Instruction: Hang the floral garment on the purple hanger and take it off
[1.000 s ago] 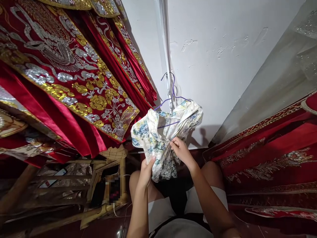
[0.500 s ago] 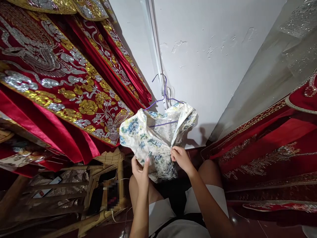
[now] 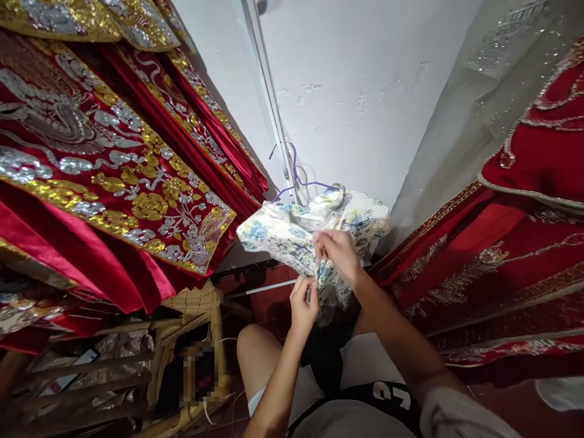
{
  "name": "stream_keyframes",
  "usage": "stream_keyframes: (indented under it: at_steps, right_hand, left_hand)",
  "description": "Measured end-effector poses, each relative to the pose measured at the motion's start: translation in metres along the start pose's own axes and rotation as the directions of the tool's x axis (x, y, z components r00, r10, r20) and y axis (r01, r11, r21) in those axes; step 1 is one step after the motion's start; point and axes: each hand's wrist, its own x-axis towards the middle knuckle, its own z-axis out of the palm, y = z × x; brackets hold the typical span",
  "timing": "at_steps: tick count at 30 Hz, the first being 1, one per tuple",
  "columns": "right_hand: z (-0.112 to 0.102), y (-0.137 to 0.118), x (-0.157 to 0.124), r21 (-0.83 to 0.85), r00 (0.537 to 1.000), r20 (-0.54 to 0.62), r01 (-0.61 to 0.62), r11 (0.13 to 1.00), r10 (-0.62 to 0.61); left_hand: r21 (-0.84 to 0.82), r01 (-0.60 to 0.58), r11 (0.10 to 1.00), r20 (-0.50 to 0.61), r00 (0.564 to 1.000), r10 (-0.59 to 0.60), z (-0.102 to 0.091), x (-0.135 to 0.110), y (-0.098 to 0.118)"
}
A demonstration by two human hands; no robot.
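A white floral garment (image 3: 365,213) with blue and yellow flowers hangs in front of me on a thin purple hanger (image 3: 295,170). My left hand (image 3: 303,307) pinches the front opening's edge low on the garment. Above it, my right hand (image 3: 341,254) is closed in a pinch at the upper front, near the neckline. A strip of the opening's edge runs taut between both hands. Whether the right fingers hold a zip pull or just the cloth is hidden. The garment's lower part bunches above my lap.
Red robes with gold and silver sequins (image 3: 150,182) hang at the left. More red embroidered clothing (image 3: 479,249) and a sheer glittery fabric (image 3: 456,128) are at the right. A bamboo rack (image 3: 216,331) stands at lower left. Behind the hanger is a white wall (image 3: 356,67).
My right hand has moved up along the front, and the gaping neckline has closed up. My left hand has shifted right from the garment's side to the lower front edge.
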Motion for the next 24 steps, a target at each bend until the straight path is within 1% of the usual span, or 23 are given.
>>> stream_keyframes:
  at_steps: [1,3,5,8,10,11,13,14,15,16,17,19,20,21,22,23,24]
  right_hand:
    - [-0.001,-0.013,0.012,0.007,0.997,-0.040,0.059,0.998,-0.058]
    - [-0.002,-0.038,0.032,0.013,0.986,-0.059,0.157,0.988,-0.156]
    - [0.001,-0.054,0.046,0.018,0.971,-0.070,0.231,0.973,-0.230]
    - [0.008,-0.063,0.049,0.006,0.960,-0.058,0.274,0.962,-0.273]
    - [0.010,-0.063,0.041,-0.019,0.961,-0.002,0.276,0.961,-0.276]
    - [0.011,-0.063,0.036,-0.033,0.961,0.029,0.277,0.960,-0.276]
    - [0.011,-0.066,0.028,-0.066,0.959,0.083,0.278,0.958,-0.272]
    - [0.010,-0.068,0.026,-0.082,0.957,0.103,0.279,0.957,-0.271]
    - [0.010,-0.070,0.025,-0.094,0.956,0.115,0.282,0.955,-0.271]
    - [0.010,-0.071,0.025,-0.103,0.954,0.121,0.287,0.953,-0.274]
    - [0.009,-0.071,0.027,-0.107,0.952,0.115,0.295,0.950,-0.283]
    - [0.008,-0.064,0.034,-0.111,0.947,0.061,0.321,0.941,-0.316]
    - [0.006,-0.057,0.038,-0.124,0.944,0.023,0.330,0.936,-0.329]
    - [0.005,-0.048,0.041,-0.149,0.942,-0.017,0.329,0.932,-0.336]
    - [0.003,-0.037,0.043,-0.183,0.942,-0.049,0.317,0.930,-0.331]
    - [0.001,-0.025,0.044,-0.220,0.947,-0.070,0.292,0.931,-0.314]
    - [-0.001,-0.012,0.042,-0.250,0.955,-0.081,0.258,0.933,-0.285]
  left_hand:
    - [0.005,-0.007,1.000,0.031,1.000,0.007,0.000,0.002,0.001]
    - [0.019,-0.016,1.000,0.104,0.995,0.014,0.001,0.004,0.001]
    - [0.033,-0.027,0.999,0.184,0.983,0.021,0.002,0.006,0.001]
    - [0.029,-0.059,0.998,0.261,0.964,0.049,-0.003,0.015,0.004]
    - [0.008,-0.069,0.998,0.272,0.960,0.064,-0.011,0.032,0.012]
    - [-0.003,-0.076,0.997,0.247,0.966,0.074,-0.017,0.044,0.018]
    - [-0.015,-0.104,0.994,0.149,0.983,0.105,-0.029,0.077,0.036]
    - [0.006,-0.154,0.988,0.014,0.988,0.154,-0.035,0.095,0.047]
    - [0.040,-0.202,0.979,-0.028,0.979,0.203,-0.040,0.113,0.058]
    - [0.069,-0.254,0.965,-0.022,0.967,0.256,-0.044,0.130,0.069]
    - [0.089,-0.304,0.949,0.007,0.952,0.304,-0.046,0.145,0.080]
    - [0.119,-0.386,0.915,0.074,0.922,0.380,-0.048,0.167,0.098]
    - [0.134,-0.412,0.901,0.082,0.911,0.404,-0.050,0.175,0.104]
    - [0.150,-0.423,0.894,0.060,0.906,0.419,-0.053,0.180,0.107]
    - [0.165,-0.419,0.893,0.009,0.906,0.424,-0.058,0.185,0.107]
    - [0.176,-0.399,0.900,-0.071,0.907,0.416,-0.066,0.188,0.103]
    - [0.175,-0.362,0.916,-0.178,0.903,0.391,-0.078,0.191,0.094]
